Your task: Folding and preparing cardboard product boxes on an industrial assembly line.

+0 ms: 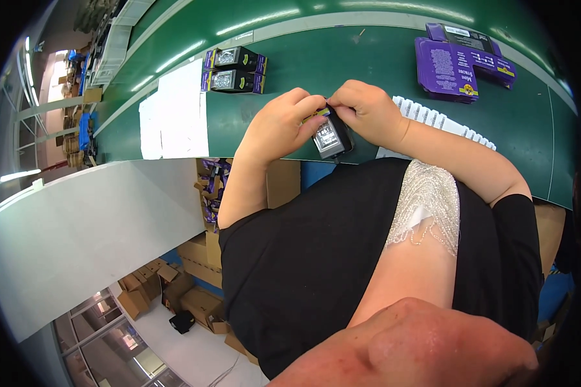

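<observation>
Between my hands, near the front edge of the green table, is a small black strobe light (328, 140) with a silvery front window and a yellow-green label patch at its far end. My left hand (285, 124) is closed on its left side, thumb across the front near the label. My right hand (370, 111) is closed too, fingertips pinching at the far right corner. Fingers cover most of that end, so what exactly they pinch is hidden. Two similar black strobe lights in purple boxes (234, 80) stand beyond my left hand.
Flat purple cartons (447, 68) lie stacked at the far right. A white sheet of labels (440, 118) lies partly under my right forearm. White papers (174, 116) cover the table at left. Cardboard boxes (203, 303) stand on the floor below, beside a pale panel (97, 219).
</observation>
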A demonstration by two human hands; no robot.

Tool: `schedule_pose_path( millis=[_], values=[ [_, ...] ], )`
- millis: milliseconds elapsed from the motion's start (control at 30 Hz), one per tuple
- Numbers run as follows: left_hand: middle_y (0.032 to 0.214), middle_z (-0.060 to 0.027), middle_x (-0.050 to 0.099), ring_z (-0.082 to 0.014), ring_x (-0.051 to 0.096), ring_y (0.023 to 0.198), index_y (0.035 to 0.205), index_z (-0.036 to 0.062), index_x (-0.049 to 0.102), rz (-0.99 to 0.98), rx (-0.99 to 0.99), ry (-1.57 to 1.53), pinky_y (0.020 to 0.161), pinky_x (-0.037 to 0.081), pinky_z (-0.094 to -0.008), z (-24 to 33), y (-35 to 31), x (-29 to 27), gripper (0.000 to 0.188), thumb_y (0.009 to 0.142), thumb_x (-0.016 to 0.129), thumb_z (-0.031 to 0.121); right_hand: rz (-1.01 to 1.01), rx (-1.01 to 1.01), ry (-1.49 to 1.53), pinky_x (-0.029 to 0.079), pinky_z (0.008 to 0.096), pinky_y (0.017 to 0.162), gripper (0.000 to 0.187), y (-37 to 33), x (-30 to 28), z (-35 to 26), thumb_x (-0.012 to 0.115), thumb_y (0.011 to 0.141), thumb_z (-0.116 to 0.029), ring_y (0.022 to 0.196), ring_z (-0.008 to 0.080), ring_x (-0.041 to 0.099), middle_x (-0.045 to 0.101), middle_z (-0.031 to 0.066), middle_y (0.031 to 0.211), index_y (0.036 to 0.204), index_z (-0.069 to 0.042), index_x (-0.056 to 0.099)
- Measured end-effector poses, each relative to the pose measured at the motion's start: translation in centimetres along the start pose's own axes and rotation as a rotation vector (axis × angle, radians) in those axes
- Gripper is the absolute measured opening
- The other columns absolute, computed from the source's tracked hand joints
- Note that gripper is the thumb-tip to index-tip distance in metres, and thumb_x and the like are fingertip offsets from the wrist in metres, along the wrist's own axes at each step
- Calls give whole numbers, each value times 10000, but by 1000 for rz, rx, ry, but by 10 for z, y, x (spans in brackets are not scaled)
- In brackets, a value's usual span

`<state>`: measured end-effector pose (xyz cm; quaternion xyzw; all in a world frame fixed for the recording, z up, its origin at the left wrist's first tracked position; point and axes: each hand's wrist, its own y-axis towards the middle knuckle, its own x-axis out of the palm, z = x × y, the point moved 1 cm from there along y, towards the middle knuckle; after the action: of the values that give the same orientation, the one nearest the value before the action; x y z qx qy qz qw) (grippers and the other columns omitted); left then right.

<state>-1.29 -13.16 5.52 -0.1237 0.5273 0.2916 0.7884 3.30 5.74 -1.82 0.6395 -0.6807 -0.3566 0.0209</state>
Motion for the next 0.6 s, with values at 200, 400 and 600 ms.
schedule_pose_path(
  millis=[200,400,600],
  values=[
    [925,-53,633,-222,568,687,1062,81,650,-43,15,45,628,468,-314,3,2,-4,260,807,701,72,9,18,22,503,301,632,90,1,-1,0,634,815,-40,685,210,605,645,22,824,870,-108,654],
    [913,-51,628,-222,566,686,1068,81,647,-33,6,73,630,469,-317,5,1,-2,264,810,703,80,3,60,59,504,304,641,91,1,-1,1,630,816,-39,686,211,601,641,22,821,871,-108,652],
    [926,-56,612,-223,573,716,1065,80,638,-146,-25,49,647,472,-323,5,7,-11,251,819,692,77,-7,35,26,501,311,643,82,0,2,0,627,819,-43,677,213,593,630,23,815,864,-109,646]
  ],
)
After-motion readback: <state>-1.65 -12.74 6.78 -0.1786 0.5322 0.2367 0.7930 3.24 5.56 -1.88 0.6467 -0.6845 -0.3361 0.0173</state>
